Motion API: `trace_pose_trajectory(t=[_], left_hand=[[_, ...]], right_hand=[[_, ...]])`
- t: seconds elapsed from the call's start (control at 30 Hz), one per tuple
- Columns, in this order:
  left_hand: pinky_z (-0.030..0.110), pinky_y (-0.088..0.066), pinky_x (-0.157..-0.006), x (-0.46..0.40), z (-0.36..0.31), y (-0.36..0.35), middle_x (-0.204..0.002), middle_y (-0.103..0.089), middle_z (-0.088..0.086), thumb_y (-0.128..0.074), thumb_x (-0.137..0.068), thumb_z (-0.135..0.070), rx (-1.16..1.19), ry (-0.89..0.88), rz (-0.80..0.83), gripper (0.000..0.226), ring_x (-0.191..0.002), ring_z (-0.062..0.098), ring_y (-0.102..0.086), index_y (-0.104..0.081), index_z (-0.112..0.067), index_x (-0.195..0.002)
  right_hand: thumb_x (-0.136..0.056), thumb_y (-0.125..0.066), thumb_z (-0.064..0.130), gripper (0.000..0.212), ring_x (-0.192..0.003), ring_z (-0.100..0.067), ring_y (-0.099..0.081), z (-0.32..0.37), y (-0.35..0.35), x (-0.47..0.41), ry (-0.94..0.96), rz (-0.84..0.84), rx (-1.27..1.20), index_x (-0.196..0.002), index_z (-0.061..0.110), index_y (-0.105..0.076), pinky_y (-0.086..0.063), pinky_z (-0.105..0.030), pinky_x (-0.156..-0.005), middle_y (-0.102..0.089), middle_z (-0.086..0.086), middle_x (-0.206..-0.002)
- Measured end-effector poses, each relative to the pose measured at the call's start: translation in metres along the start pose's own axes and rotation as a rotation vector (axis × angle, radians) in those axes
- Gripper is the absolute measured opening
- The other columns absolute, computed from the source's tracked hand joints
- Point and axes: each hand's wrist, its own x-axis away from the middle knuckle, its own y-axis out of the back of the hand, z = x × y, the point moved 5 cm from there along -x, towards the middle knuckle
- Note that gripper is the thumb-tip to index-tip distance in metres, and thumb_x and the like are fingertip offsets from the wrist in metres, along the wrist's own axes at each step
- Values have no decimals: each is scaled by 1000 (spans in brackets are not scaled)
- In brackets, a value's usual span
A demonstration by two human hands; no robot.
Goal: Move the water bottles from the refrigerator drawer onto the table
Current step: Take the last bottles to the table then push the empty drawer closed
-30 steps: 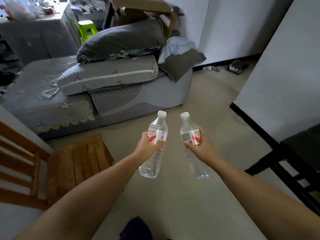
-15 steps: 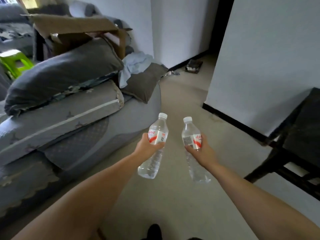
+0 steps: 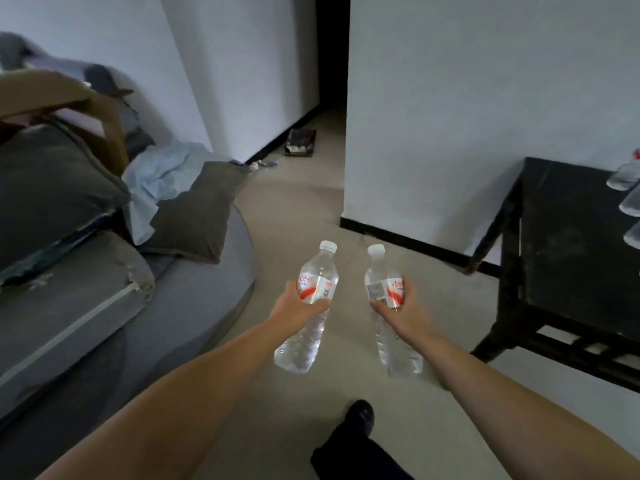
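My left hand grips a clear water bottle with a white cap and a red-and-white label, held tilted over the floor. My right hand grips a second bottle of the same kind beside it, a small gap between the two. The black table stands to the right against the white wall. Several more clear bottles lie on its top at the frame's right edge, cut off by it. The refrigerator drawer is out of view.
A grey sofa piled with cushions and a cardboard box fills the left side. Beige floor runs ahead to a dark doorway beside a white wall corner. A small dark object lies on the floor there. My dark-clad leg shows below.
The view has swung right: the sofa slid to the left, the wooden stool left the frame, and the black table with its bottles came into view. Both hands keep hold of their bottles.
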Motion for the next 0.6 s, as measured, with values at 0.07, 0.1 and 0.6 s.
trace_pose_trajectory(t=[0.07, 0.1, 0.6], left_hand=[[30, -49, -85, -34, -21, -3, -110, -61, -9, -74, -71, -44, -14, -23, 20, 64, -99, 15, -60, -46, -22, -123], [30, -49, -86, -57, -36, -5, -112, -62, -9, -75, -71, -44, -14, -39, 35, 63, -100, 14, -60, -47, -23, -124], [23, -42, -73, -288, -202, -89, -108, -56, -8, -74, -78, -36, -12, -151, 244, 54, -93, 12, -55, -41, -24, -118]], right_hand=[[-79, -74, 38, 84, -114, -22, -57, 3, 6, -35, -7, -20, -25, -146, 20, -27, -48, -38, -97, -52, -2, -132], [-80, -74, 35, 83, -113, -21, -57, 8, 12, -59, -3, -33, -39, -146, 20, -26, -48, -35, -94, -53, -2, -129], [-82, -72, 37, 78, -105, -12, -54, 34, 112, -273, -111, -218, -108, -144, 22, -27, -43, -26, -88, -48, 10, -115]])
